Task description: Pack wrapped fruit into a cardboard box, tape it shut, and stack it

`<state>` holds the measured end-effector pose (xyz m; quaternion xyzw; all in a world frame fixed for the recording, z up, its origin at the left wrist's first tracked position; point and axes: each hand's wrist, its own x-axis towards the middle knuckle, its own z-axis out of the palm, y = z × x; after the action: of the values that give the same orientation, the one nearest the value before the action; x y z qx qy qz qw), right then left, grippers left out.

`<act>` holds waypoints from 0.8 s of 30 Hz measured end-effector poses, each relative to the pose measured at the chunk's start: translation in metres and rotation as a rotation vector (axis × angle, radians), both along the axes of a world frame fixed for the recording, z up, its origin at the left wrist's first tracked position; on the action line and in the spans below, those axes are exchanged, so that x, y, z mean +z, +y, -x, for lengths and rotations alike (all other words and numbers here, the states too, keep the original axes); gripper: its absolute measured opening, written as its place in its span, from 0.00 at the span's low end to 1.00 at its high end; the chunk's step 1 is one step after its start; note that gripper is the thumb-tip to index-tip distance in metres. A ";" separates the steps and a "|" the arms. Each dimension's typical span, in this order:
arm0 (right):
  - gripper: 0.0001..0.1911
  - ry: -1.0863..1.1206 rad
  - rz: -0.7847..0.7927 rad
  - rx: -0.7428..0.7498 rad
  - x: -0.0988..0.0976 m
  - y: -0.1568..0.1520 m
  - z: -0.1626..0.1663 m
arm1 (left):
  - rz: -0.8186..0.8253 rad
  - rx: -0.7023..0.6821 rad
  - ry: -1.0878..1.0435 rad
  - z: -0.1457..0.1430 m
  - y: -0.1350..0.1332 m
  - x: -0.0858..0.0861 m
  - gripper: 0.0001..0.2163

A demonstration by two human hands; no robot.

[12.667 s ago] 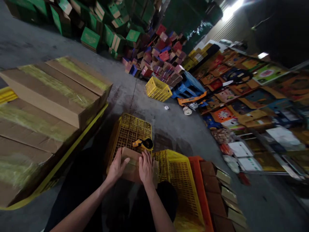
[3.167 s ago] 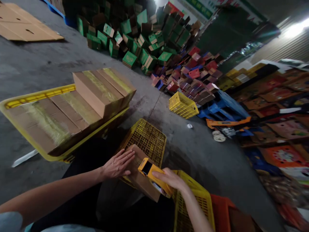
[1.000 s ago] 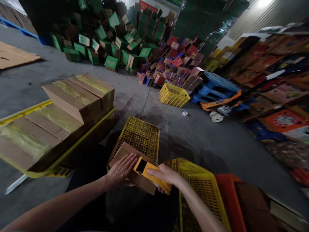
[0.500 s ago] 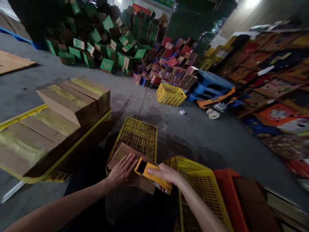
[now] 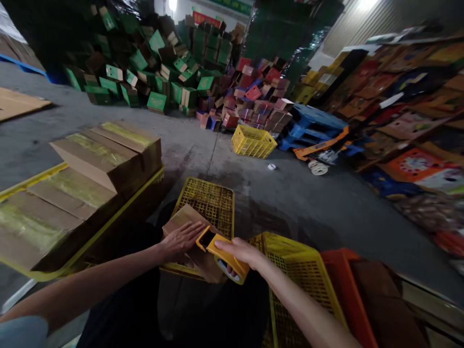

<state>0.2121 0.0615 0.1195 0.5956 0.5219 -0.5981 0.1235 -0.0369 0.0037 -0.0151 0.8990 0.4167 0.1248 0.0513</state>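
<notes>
A small cardboard box (image 5: 188,227) lies largely covered: the left hand (image 5: 179,240) spreads over its top and a yellow tape dispenser (image 5: 222,253) crosses its near corner, so its seam cannot be seen. The right hand (image 5: 237,251) wraps the dispenser's handle, hiding the grip (only a sliver of the tape roll shows beneath the fingers). Both forearms run out of the picture's lower edge. The stacked cartons (image 5: 83,179) at left are cut off by the frame, as is the orange crate (image 5: 344,285) at lower right. Print on the distant green boxes (image 5: 145,82) is too small to read.
</notes>
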 end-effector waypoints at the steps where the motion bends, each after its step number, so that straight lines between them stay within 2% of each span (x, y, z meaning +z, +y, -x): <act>1: 0.24 -0.008 -0.004 0.009 -0.001 0.000 0.000 | -0.002 -0.020 -0.013 -0.003 0.001 -0.001 0.47; 8: 0.25 0.017 -0.005 0.029 0.001 -0.004 -0.005 | 0.021 -0.057 -0.082 -0.009 0.002 0.000 0.45; 16: 0.29 -0.062 -0.023 0.085 0.001 -0.014 -0.035 | 0.054 -0.077 -0.104 -0.008 0.005 0.006 0.46; 20: 0.29 -0.104 -0.018 0.075 -0.004 -0.020 -0.036 | 0.049 -0.069 -0.101 -0.008 0.004 0.003 0.45; 24: 0.28 -0.049 -0.023 0.068 -0.005 -0.026 -0.035 | 0.024 -0.077 -0.101 -0.009 0.002 0.001 0.46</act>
<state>0.2475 0.0357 0.1144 0.5932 0.5457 -0.5726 0.1497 -0.0280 0.0054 -0.0143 0.9062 0.3802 0.1628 0.0879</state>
